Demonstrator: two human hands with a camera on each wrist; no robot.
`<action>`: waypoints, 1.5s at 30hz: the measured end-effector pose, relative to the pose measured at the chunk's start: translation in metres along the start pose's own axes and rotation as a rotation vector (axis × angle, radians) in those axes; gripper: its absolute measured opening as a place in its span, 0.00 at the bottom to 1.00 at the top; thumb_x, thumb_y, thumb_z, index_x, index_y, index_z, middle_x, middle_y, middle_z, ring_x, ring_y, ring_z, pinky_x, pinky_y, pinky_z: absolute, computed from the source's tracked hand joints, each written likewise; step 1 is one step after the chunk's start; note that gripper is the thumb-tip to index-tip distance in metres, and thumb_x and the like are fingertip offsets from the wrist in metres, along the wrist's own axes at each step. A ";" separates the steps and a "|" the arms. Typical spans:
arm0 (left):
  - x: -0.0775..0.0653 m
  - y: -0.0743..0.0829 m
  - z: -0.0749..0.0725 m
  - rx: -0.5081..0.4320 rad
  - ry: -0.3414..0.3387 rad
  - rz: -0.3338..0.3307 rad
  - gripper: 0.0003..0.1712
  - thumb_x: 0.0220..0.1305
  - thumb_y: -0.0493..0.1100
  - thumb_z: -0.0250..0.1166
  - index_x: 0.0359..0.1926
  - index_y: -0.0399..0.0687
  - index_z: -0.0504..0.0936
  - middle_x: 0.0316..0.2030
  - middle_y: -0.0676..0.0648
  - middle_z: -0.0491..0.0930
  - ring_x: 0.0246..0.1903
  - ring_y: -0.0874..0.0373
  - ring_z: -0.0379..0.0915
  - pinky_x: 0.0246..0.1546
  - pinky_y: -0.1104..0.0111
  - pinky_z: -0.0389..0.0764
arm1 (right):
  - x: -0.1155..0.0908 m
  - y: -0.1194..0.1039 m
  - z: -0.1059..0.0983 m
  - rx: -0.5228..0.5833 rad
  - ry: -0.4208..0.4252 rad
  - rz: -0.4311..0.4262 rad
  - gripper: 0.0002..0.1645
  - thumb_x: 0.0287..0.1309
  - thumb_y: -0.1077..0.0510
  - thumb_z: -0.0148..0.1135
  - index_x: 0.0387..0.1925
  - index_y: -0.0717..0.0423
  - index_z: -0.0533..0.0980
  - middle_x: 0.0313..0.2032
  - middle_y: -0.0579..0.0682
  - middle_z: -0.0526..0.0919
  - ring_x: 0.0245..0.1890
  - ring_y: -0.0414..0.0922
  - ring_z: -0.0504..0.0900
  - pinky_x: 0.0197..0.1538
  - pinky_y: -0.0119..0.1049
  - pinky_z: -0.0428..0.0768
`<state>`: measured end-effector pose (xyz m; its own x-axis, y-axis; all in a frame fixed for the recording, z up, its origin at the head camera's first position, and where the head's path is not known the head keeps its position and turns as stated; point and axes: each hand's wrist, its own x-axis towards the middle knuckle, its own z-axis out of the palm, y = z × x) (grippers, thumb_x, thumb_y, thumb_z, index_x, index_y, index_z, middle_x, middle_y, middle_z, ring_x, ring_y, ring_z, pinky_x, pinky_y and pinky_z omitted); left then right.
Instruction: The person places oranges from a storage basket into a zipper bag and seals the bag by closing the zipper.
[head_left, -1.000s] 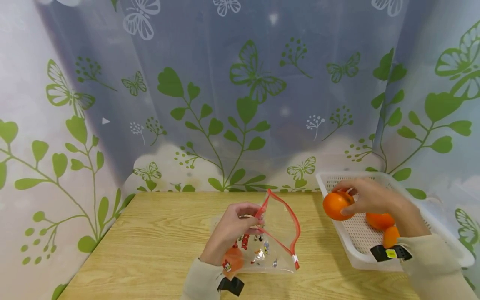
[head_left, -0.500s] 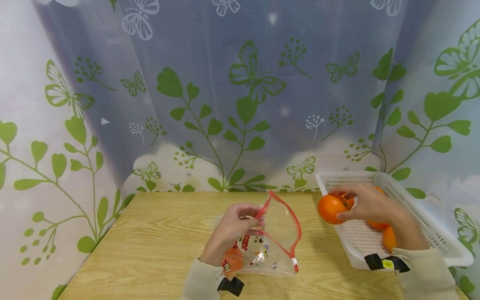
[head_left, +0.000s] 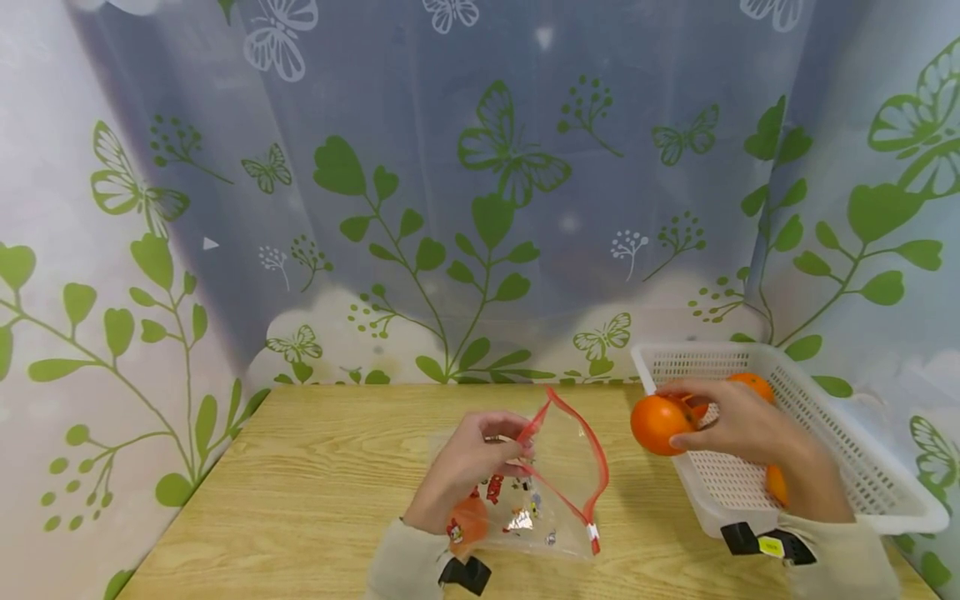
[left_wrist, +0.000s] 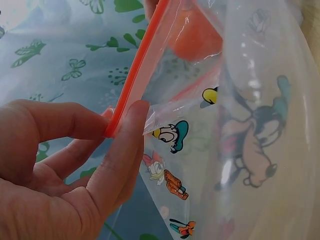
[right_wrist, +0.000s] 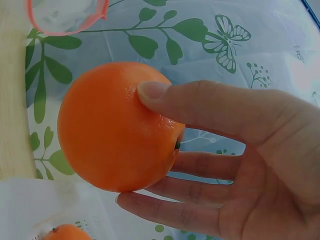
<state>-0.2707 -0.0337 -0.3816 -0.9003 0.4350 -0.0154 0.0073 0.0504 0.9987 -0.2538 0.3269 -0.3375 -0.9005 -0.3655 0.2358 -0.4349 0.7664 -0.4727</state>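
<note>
My left hand (head_left: 480,458) pinches the red-edged rim of a clear zip bag (head_left: 555,517) printed with cartoon figures. The bag's mouth gapes toward the right, and an orange (head_left: 468,521) lies inside near my left wrist. In the left wrist view, thumb and fingers grip the red zip strip (left_wrist: 134,75). An orange (right_wrist: 117,127) is held in my right hand (head_left: 738,421), thumb on one side and fingers on the other. That fruit is above the left rim of a white plastic basket (head_left: 712,508), apart from the bag.
More oranges (head_left: 752,385) sit in the basket, partly hidden by my right hand and forearm. The wooden table (head_left: 315,483) ends at a butterfly-and-leaf patterned curtain (head_left: 420,208) behind and at both sides. A white slider (head_left: 592,531) hangs at the bag's near corner.
My right hand has carried the orange left and slightly down, from over the basket to its left rim. The left hand and bag have shifted slightly right.
</note>
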 end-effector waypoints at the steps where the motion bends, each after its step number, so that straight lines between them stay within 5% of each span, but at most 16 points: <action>1: 0.000 0.000 0.001 -0.002 -0.004 -0.001 0.15 0.70 0.31 0.64 0.56 0.37 0.84 0.45 0.40 0.85 0.41 0.53 0.86 0.47 0.54 0.92 | -0.001 0.000 0.001 0.003 0.004 0.000 0.38 0.47 0.51 0.83 0.62 0.51 0.80 0.56 0.56 0.86 0.46 0.48 0.85 0.39 0.28 0.86; 18: 0.003 -0.003 0.009 0.001 -0.014 -0.014 0.15 0.69 0.29 0.63 0.55 0.37 0.84 0.46 0.39 0.82 0.37 0.58 0.85 0.43 0.57 0.93 | -0.008 -0.002 0.009 0.037 0.066 -0.021 0.37 0.46 0.52 0.84 0.60 0.49 0.80 0.52 0.52 0.86 0.43 0.33 0.80 0.40 0.30 0.89; 34: 0.000 0.001 0.009 -0.010 -0.020 -0.010 0.16 0.70 0.29 0.62 0.57 0.36 0.83 0.48 0.39 0.83 0.37 0.58 0.85 0.40 0.61 0.93 | -0.011 -0.015 0.012 0.188 0.030 -0.029 0.36 0.54 0.54 0.80 0.64 0.54 0.77 0.59 0.60 0.82 0.47 0.32 0.83 0.43 0.29 0.89; 45: 0.000 0.000 0.009 0.003 -0.021 -0.013 0.16 0.71 0.30 0.63 0.57 0.37 0.83 0.49 0.39 0.83 0.37 0.58 0.86 0.43 0.57 0.93 | -0.007 -0.023 0.018 0.208 0.053 -0.113 0.36 0.51 0.58 0.80 0.62 0.59 0.78 0.57 0.61 0.82 0.50 0.32 0.83 0.43 0.29 0.90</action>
<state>-0.2671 -0.0256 -0.3816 -0.8910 0.4531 -0.0292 -0.0027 0.0591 0.9983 -0.2376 0.3022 -0.3431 -0.8469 -0.4097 0.3388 -0.5297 0.5949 -0.6046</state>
